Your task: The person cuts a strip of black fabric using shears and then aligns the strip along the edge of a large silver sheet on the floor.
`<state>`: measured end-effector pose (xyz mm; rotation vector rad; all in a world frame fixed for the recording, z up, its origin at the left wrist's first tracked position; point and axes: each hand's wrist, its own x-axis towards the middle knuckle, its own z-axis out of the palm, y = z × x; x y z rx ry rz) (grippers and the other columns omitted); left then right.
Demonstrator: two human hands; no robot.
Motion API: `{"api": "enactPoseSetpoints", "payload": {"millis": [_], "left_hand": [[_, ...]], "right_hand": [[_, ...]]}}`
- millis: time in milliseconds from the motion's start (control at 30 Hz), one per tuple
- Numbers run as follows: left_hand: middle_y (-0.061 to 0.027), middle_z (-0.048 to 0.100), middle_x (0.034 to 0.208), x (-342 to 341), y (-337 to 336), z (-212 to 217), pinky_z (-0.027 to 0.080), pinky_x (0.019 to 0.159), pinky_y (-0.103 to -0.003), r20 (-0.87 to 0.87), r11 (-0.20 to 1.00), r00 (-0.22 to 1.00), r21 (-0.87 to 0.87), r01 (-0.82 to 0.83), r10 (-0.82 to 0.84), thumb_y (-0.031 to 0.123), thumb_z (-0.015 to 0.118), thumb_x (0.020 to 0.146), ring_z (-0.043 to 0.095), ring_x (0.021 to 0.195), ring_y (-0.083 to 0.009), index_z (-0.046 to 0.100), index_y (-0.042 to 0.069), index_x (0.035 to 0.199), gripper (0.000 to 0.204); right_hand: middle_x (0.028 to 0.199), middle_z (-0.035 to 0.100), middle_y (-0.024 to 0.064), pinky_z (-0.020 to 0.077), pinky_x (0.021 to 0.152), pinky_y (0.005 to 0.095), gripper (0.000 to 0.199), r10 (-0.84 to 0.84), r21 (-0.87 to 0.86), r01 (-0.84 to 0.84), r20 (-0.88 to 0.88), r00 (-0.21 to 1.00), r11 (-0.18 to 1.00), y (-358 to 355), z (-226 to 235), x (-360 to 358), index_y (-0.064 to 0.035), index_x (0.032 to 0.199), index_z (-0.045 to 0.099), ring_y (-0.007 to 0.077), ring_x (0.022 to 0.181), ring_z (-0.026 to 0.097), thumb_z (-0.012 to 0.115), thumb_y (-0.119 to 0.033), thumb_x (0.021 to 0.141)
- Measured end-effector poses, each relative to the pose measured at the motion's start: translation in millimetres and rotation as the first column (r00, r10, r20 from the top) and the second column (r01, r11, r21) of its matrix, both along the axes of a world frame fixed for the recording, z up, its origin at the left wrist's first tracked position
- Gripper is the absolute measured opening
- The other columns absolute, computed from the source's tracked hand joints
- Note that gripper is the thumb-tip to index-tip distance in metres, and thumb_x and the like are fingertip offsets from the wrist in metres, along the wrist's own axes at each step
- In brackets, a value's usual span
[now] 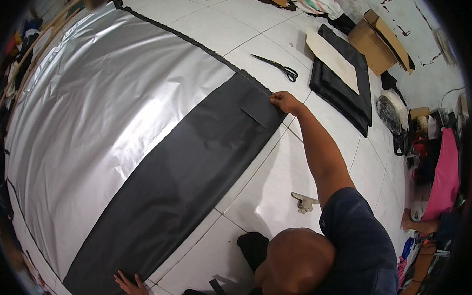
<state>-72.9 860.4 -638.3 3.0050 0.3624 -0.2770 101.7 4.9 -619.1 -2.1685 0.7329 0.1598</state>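
Note:
A large silver sheet (108, 91) is spread over the floor, with a wide dark grey band (194, 151) along its near right side. My right hand (285, 103) pinches the sheet's far right corner, where a frayed black edge (187, 41) ends. Close to that hand, a thin straight line (252, 117) shows on the dark band; I cannot tell if it is a crease or a slit. At the near end my left hand (131, 286) rests on the dark band, fingers spread. Beyond the frayed edge lie black scissors (278, 66).
White tiles (255, 184) form the floor. A metal clip (304, 202) lies beside my right arm. Folded black material (336, 94) with a cream sheet (332, 62) sits at the far right, near a cardboard box (377, 43). Another person's bare foot (411, 222) shows by pink cloth (443, 175).

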Motion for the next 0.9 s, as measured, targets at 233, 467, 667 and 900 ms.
{"api": "enactPoseSetpoints", "payload": {"millis": [233,467,667,900], "left_hand": [[-0.0234,0.016,0.155,14,28,-7,0.016,0.113,-0.055,0.04,0.999,0.999,0.005,0.036,-0.036,0.038,0.051,0.097,0.016,0.142,-0.0435,0.027,0.009,0.149,0.065],[-0.0246,0.018,0.154,90,32,-14,0.018,0.114,-0.053,0.03,0.997,0.999,0.068,0.025,-0.027,0.041,0.047,0.098,0.02,0.141,-0.0431,0.029,0.01,0.149,0.062],[-0.026,0.027,0.15,157,38,-11,0.026,0.11,-0.052,0.098,0.992,0.99,0.081,0.097,-0.105,0.045,0.048,0.097,0.029,0.136,-0.0443,0.034,0.007,0.146,0.063],[-0.0219,0.053,0.129,131,81,-20,0.04,0.099,-0.051,0.363,0.833,0.863,0.298,-0.465,0.352,0.055,0.049,0.094,0.05,0.119,-0.0385,0.049,0.002,0.133,0.066]], "right_hand": [[0.1,0.066,0.0025,0.0458,0.086,0.0285,0.028,-0.103,0.248,0.053,0.194,0.976,0.967,30,13,39,-0.0039,0.114,0.064,0.0122,0.091,0.059,0.057,-0.025,0.096],[0.098,0.066,0.0034,0.045,0.083,0.0275,0.032,-0.079,0.248,0.013,0.257,0.963,0.969,26,26,65,-0.0018,0.112,0.065,0.0122,0.091,0.058,0.059,-0.028,0.095],[0.102,0.069,0.0093,0.0464,0.086,0.0304,0.036,-0.005,0.03,-0.001,0.216,0.976,1.0,27,5,60,-0.0027,0.115,0.065,0.0174,0.095,0.062,0.061,-0.032,0.093],[0.11,0.064,0.0206,0.0485,0.087,0.04,0.052,-0.293,-0.545,0.412,0.295,0.909,0.73,70,6,33,-0.0008,0.111,0.058,0.0331,0.101,0.063,0.065,-0.046,0.086]]}}
